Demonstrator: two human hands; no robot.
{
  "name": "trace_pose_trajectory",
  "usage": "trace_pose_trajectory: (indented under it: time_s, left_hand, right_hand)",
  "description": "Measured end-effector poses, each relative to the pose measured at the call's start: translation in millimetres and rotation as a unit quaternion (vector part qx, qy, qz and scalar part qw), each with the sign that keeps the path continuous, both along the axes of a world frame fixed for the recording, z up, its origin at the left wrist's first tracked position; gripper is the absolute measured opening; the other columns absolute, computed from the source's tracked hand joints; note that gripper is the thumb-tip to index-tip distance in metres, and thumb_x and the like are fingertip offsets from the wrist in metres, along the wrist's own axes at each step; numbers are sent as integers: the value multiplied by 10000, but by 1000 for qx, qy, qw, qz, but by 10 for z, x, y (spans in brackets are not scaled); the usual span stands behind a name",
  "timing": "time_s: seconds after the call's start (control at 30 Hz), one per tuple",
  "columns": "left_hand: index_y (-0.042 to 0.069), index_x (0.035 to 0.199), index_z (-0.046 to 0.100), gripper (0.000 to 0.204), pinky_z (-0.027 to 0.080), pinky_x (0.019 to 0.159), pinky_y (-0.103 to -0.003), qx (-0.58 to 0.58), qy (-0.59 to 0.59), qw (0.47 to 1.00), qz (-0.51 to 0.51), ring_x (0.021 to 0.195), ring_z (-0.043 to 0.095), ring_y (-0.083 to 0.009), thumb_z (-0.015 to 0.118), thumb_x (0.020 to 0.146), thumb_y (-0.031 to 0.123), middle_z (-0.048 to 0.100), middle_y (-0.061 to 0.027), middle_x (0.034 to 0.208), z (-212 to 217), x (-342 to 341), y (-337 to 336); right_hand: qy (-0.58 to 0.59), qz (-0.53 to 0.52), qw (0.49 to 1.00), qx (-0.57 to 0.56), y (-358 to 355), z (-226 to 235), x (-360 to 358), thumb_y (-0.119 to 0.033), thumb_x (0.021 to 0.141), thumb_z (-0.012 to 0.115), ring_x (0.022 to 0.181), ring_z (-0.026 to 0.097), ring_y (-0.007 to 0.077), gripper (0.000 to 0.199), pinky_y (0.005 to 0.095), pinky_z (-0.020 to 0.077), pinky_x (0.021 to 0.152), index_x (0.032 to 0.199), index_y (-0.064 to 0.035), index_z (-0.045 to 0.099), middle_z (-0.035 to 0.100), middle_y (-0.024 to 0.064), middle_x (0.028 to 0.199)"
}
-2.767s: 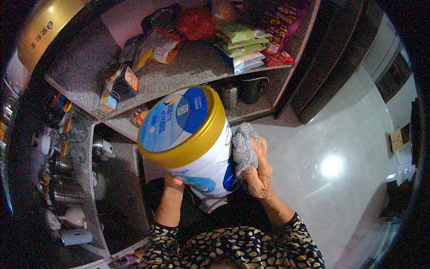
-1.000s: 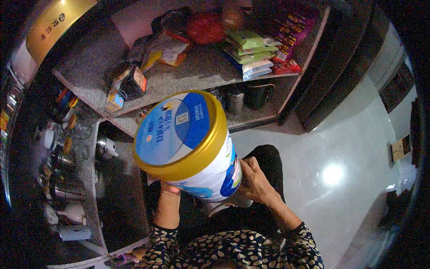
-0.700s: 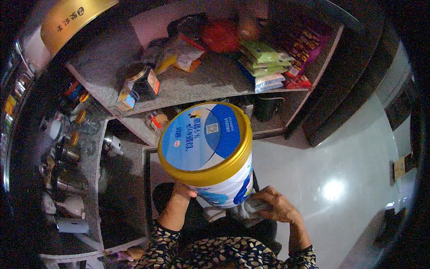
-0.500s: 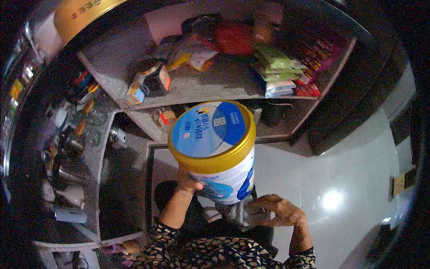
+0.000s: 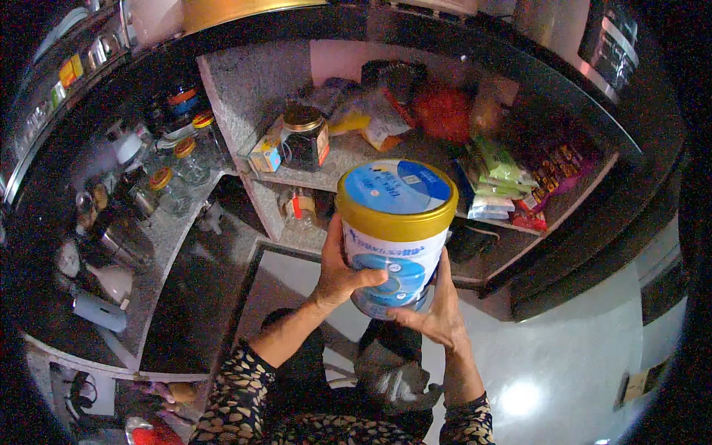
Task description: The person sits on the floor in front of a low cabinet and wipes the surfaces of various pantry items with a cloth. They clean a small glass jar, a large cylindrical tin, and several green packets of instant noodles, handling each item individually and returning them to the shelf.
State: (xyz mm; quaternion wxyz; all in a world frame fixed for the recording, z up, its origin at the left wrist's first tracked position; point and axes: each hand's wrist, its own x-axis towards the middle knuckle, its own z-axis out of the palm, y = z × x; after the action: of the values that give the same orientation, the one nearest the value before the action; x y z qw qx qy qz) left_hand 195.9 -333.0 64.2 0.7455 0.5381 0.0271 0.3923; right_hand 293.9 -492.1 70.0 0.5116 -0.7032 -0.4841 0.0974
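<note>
A large round milk powder tin (image 5: pixel 400 256), white and blue with a gold rim and a blue lid, is held up before the shelves, slightly tilted. My left hand (image 5: pixel 343 273) wraps its left side, thumb across the front. From the right, my right hand (image 5: pixel 439 315) grips the tin low, its thumb near the bottom edge; the other fingers are partly hidden behind it. Below, a crumpled grey cloth (image 5: pixel 400 382) lies over my lap, apart from both hands.
Ahead, an open shelf (image 5: pixel 311 174) holds a dark jar (image 5: pixel 305 137), a small box (image 5: pixel 265 154), green packets (image 5: pixel 500 167) and bags. A glass jar (image 5: pixel 300 211) stands beneath. Glass jars and bottles fill the left shelf (image 5: pixel 159 271). Pale floor (image 5: pixel 564 334) lies at right.
My right hand has let go of the grey cloth and taken hold of the tin. The tin has shifted right in view and stands more upright. The view has turned, showing more shelf.
</note>
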Motion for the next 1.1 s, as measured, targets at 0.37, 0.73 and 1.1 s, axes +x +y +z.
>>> trace_pose_trajectory:
  time_s: [0.37,0.73,1.1]
  left_hand:
    - [41,1398,195,1182,317,1033,-448,249,99,960,83,1257,328,-319,872,505,419,306,-198,1335,6,542,883]
    - [55,1410,188,1155,348,1021,-390,220,98,970,29,1233,381,-267,876,529,345,378,-152,1326,162,831,1427]
    - [38,1382,236,1123,346,1015,-385,206,93,973,50,1208,408,-271,874,517,365,421,-155,1295,-18,1023,1805]
  right_hand:
    - [72,1,997,33,796,-54,683,-215,525,863,1244,389,288,1107,383,300,1049,1380,34,204,412,208,1330]
    - [108,20,989,104,1525,-321,1121,-225,529,847,1271,351,279,1103,378,262,1064,1381,40,199,388,203,1352]
    - [60,14,995,75,1879,-368,1315,-286,532,856,1233,401,287,1082,383,293,1047,1365,33,243,440,196,1308]
